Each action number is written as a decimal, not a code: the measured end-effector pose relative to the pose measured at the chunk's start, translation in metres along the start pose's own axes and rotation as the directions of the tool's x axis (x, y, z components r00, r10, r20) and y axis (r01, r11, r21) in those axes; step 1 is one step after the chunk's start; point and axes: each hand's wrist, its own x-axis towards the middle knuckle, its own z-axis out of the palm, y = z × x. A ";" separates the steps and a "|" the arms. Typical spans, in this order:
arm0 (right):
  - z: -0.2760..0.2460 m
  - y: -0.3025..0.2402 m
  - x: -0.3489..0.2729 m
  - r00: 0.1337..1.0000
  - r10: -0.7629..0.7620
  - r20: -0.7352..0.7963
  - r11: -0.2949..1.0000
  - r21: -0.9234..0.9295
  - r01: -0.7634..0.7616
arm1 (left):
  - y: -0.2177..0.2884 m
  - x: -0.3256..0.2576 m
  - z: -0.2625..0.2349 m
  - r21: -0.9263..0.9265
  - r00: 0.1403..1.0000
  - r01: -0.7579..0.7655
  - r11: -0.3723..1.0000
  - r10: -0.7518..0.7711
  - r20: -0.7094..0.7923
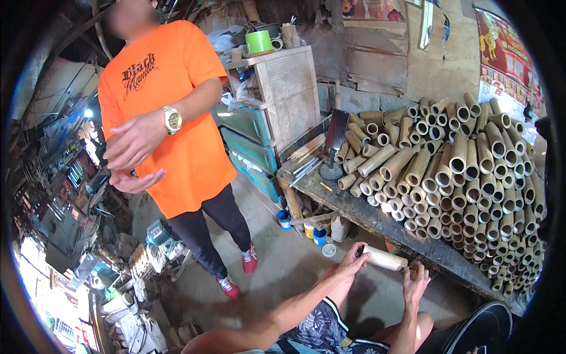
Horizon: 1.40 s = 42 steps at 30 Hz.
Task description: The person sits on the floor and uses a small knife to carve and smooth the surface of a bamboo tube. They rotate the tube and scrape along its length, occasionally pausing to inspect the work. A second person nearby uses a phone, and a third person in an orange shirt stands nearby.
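A person in an orange shirt [168, 112] is seen standing on the left, hands held loosely in front, a gold watch [172, 120] on one wrist. Further right, a short bamboo tube [384, 258] is gripped at its left end by the left hand [352, 262], fingers curled around it, just off the front edge of the workbench [359, 212]. The right hand [416, 284] is held at the tube's right end, fingers half curled; actual contact can't be made out. A big stack of cut bamboo tubes [466, 177] is piled along the workbench to the far right.
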 end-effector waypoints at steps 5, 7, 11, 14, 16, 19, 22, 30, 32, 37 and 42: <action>-0.013 -0.002 -0.001 0.995 -0.073 -0.068 0.994 -0.092 0.066 | 0.002 -0.003 0.010 -0.004 0.998 0.008 1.000 -0.008 0.070; -0.017 0.000 -0.003 0.996 -0.073 -0.055 0.993 -0.093 0.068 | 0.003 -0.003 0.010 0.010 0.994 0.040 0.999 -0.041 0.099; -0.018 0.000 -0.005 0.999 -0.046 -0.002 0.999 -0.002 0.046 | 0.000 -0.001 0.007 -0.010 0.993 0.046 0.999 -0.045 0.113; -0.018 -0.006 -0.002 0.996 0.041 0.074 0.992 0.113 -0.049 | 0.002 -0.002 0.008 -0.095 0.994 0.086 0.992 -0.079 0.072; -0.026 -0.014 0.000 0.988 0.115 0.101 0.992 0.032 -0.119 | 0.013 -0.006 0.011 -0.103 0.988 0.147 0.984 -0.143 0.052; -0.060 -0.029 0.003 0.986 0.084 0.143 0.995 0.032 -0.089 | 0.042 -0.029 0.019 -0.141 0.987 0.140 0.980 -0.126 0.103; -0.117 -0.043 -0.018 0.993 0.023 0.117 0.999 0.043 -0.029 | 0.075 -0.062 0.032 -0.116 0.963 0.181 0.977 -0.152 0.222; -0.201 -0.037 -0.089 0.939 0.319 0.127 0.944 0.049 -0.327 | 0.074 -0.106 0.092 -0.031 0.818 0.336 0.941 -0.275 0.505; -0.204 -0.030 -0.099 0.919 0.369 0.136 0.924 0.049 -0.378 | 0.068 -0.108 0.097 0.032 0.799 0.353 0.935 -0.319 0.510; -0.207 -0.016 -0.111 0.920 0.371 0.123 0.917 0.110 -0.384 | 0.064 -0.105 0.102 0.032 0.782 0.341 0.940 -0.302 0.546; -0.212 -0.013 -0.109 0.914 0.382 0.136 0.910 0.114 -0.398 | 0.066 -0.105 0.106 0.050 0.790 0.307 0.950 -0.284 0.544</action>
